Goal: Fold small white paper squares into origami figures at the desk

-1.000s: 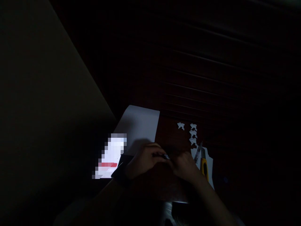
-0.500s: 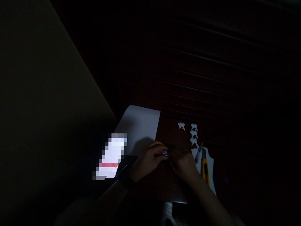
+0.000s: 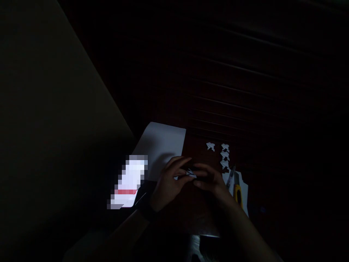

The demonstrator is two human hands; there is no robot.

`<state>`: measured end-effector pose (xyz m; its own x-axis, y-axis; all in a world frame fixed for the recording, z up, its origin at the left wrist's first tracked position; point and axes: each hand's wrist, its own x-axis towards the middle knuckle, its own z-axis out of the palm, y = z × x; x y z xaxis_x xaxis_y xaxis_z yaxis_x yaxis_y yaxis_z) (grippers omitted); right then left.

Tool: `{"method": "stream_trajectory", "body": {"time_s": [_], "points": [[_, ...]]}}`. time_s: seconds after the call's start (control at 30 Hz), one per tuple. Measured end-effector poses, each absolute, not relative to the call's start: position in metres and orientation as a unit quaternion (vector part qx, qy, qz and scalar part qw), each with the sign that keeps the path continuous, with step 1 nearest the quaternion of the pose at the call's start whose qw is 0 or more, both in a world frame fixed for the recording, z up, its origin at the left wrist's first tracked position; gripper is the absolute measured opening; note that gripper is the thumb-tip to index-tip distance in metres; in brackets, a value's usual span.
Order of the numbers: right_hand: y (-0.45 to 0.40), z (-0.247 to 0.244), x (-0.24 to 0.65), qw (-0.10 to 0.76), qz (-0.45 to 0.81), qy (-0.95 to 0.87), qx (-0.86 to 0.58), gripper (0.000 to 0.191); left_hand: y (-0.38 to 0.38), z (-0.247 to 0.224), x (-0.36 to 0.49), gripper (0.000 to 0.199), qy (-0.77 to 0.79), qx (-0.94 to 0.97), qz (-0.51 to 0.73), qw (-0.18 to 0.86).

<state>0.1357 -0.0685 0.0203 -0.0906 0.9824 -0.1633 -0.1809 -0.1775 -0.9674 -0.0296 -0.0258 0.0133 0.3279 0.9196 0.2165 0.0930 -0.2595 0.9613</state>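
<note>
A small folded white paper piece (image 3: 191,174) is pinched between the thumb and fingers of my left hand (image 3: 169,182), which wears a dark band at the wrist. Just right of the paper, my right hand (image 3: 213,179) has its thumb and fingers apart, the tips close to the piece; whether they touch it is too dark to tell. Beyond my hands lie several small folded white paper shapes: one by itself (image 3: 210,146) and a column of others (image 3: 225,155) to its right.
A large white sheet (image 3: 166,140) lies on the dark table (image 3: 200,218) at the left, beside a bright, pixelated screen (image 3: 129,182). To the right, a yellow cutter (image 3: 238,194) and a pen (image 3: 231,179) rest on white paper (image 3: 245,193). A pale wall stands far left.
My right hand's fingers have spread and moved away from the paper piece. My left hand has shifted slightly, with its upper fingers lifted, still pinching the piece.
</note>
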Motion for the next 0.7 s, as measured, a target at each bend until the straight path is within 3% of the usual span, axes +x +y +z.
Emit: {"method": "stream_trajectory", "body": {"time_s": [0.17,0.5,0.7], "points": [[-0.066,0.015,0.138,0.522,0.617,-0.355,-0.470,0.038,-0.026,0.017,-0.029,0.053,0.388,0.642,0.434,0.499],[-0.061,0.008,0.139,0.560,0.519,-0.394,-0.512,0.045,-0.025,0.016,-0.029,0.054,0.376,0.593,0.402,0.588],[-0.060,0.009,0.141,0.545,0.437,-0.437,-0.567,0.038,-0.023,0.008,-0.029,0.041,0.354,0.533,0.357,0.681]]}}
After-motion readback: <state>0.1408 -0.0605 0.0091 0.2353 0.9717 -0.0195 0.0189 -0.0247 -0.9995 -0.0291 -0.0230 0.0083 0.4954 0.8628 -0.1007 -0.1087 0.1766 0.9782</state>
